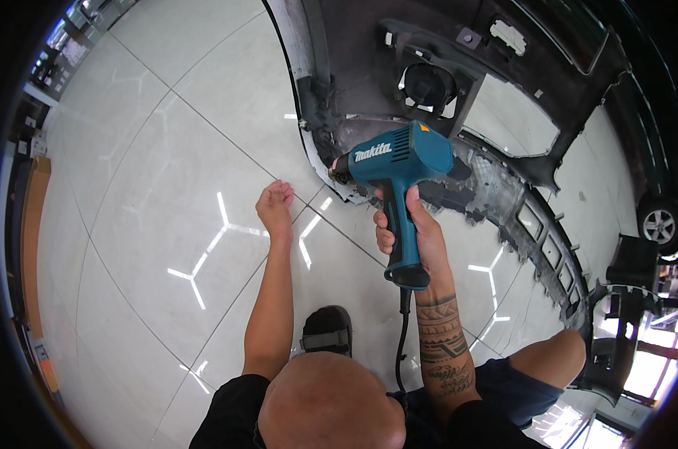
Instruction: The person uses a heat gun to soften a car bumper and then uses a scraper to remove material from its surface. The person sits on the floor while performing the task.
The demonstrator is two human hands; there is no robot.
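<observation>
In my right hand (429,236) is a teal and black heat gun (421,153), with my fingers wrapped round its grip. Its nozzle points left at the lower left edge of a large dark car bumper (354,45), close against that edge; I cannot tell whether they touch. Ragged, scraped grey patches run along the bumper's near side. A black cord (402,337) drops from the gun's handle toward my body. My left hand (277,206) hovers left of the nozzle, apart from the bumper, its fingers curled in and nothing visible in them.
Glossy pale floor tiles (151,247) reflect branching lights. A dark sandal (327,331) shows between my forearms. Along the left side lies a long brown cardboard box (35,247). A car wheel (659,224) and another black car part (627,322) are at the right.
</observation>
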